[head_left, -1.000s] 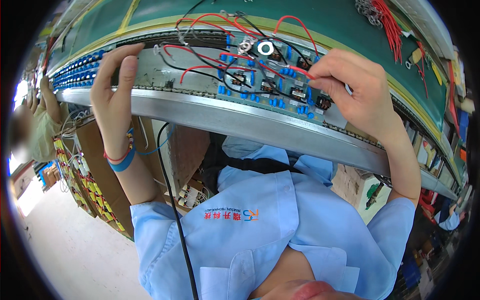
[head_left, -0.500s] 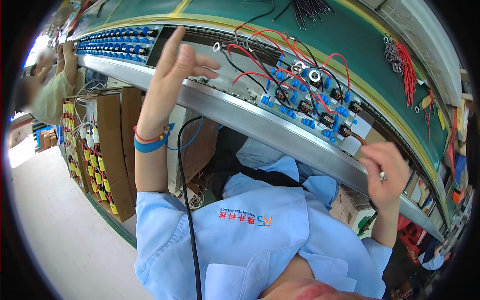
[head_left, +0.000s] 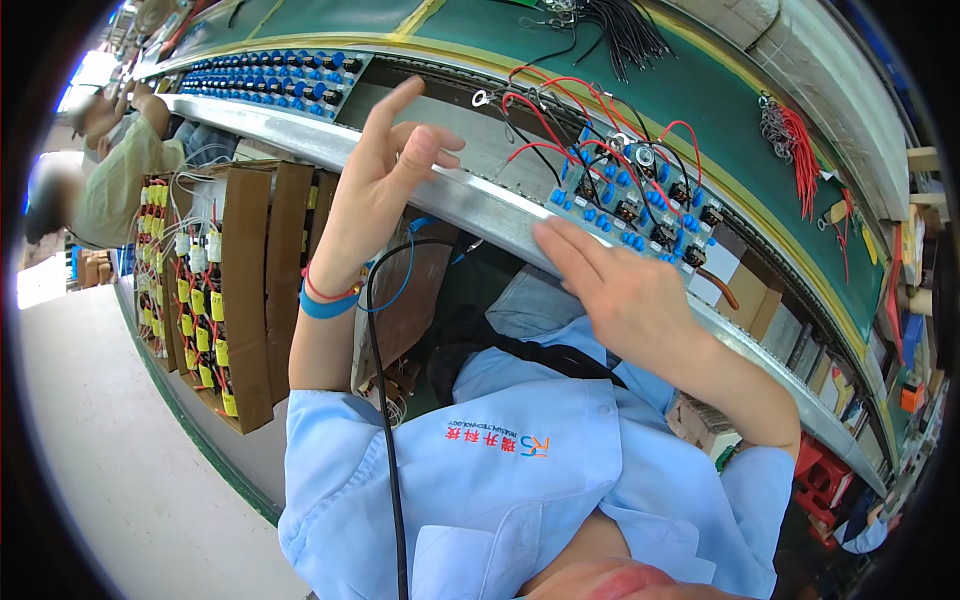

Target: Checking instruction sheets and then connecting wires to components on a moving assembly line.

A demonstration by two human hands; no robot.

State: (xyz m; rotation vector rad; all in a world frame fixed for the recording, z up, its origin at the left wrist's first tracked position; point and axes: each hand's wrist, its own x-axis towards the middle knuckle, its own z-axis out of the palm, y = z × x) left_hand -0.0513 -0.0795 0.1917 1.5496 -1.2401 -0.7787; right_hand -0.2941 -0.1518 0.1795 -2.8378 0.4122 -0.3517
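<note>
My left hand [head_left: 396,170] is raised over the metal rail, its fingers spread and nothing visible in them. Left of the board, near the rail's front edge, my right hand [head_left: 622,290] has its fingers stretched out; its thumb side is partly hidden, and I see nothing held. Just beyond that hand a circuit board panel [head_left: 604,212] lies on the conveyor track, carrying blue disc parts and black coil parts. Red wires [head_left: 540,112] and black wires rise from it in loops. One loose end shows a ring terminal [head_left: 481,98], and a round metal terminal rests above the board.
Another board panel [head_left: 265,85] with rows of blue parts sits farther left on the track. Bundles of black wires [head_left: 628,35] and red wires [head_left: 797,150] lie on the green bench. Cardboard boxes [head_left: 245,290] hold yellow-wrapped parts. A black cable [head_left: 385,440] hangs before me; a co-worker sits far left.
My right hand has moved left from the right end of the board to the rail in front of it. My left hand stays raised, slightly shifted. The whole view has shifted a little.
</note>
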